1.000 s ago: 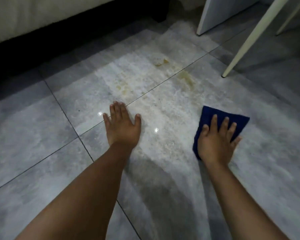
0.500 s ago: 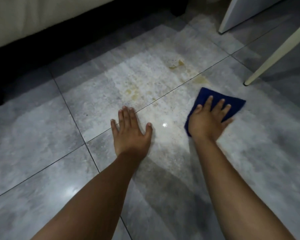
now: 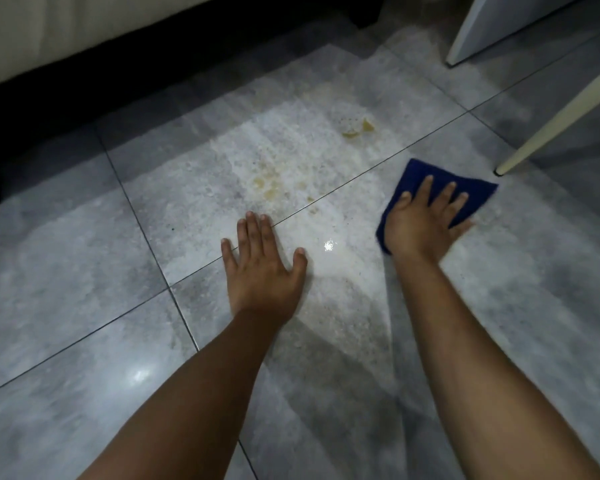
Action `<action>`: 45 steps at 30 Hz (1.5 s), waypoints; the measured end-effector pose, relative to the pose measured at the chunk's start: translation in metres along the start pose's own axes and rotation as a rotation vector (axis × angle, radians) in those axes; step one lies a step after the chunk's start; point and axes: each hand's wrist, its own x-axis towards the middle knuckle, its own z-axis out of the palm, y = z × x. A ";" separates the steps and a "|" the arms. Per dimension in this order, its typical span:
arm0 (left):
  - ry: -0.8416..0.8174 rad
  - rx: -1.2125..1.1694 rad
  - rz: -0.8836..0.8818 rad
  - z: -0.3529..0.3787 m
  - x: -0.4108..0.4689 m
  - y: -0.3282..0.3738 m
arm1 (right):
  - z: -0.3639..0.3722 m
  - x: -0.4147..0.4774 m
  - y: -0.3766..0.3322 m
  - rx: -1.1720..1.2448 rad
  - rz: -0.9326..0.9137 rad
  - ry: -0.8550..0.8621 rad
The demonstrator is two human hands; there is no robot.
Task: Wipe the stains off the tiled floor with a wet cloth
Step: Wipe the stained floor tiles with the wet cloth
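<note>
A folded dark blue cloth (image 3: 471, 192) lies flat on the grey tiled floor (image 3: 66, 271) at the right. My right hand (image 3: 421, 223) presses down on it, fingers spread over the cloth. My left hand (image 3: 262, 268) rests palm-down and empty on the floor, across a grout line, to the left of the cloth. Yellowish stains (image 3: 269, 187) sit just beyond my left fingertips. A second yellow stain (image 3: 357, 128) lies farther off, above and left of the cloth. The tile between my hands looks wet and shiny.
A cream furniture leg (image 3: 548, 123) slants down to the floor just right of the cloth. A white panel edge (image 3: 478, 32) stands at the far right. A pale sofa or bed (image 3: 66, 32) with a dark gap under it runs along the back left.
My right hand has pushed the cloth forward across the tile, away from me, over the spot where a stain by the grout line was. My left hand stayed planted.
</note>
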 end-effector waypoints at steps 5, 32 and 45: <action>-0.009 0.000 -0.011 -0.001 0.000 0.002 | -0.005 0.020 -0.017 -0.067 -0.282 -0.064; 0.031 0.030 0.008 0.004 0.000 0.000 | -0.019 0.010 0.064 -0.072 -0.239 -0.008; 0.064 0.036 0.014 0.004 0.001 -0.001 | -0.004 -0.051 0.052 -0.013 -0.118 0.025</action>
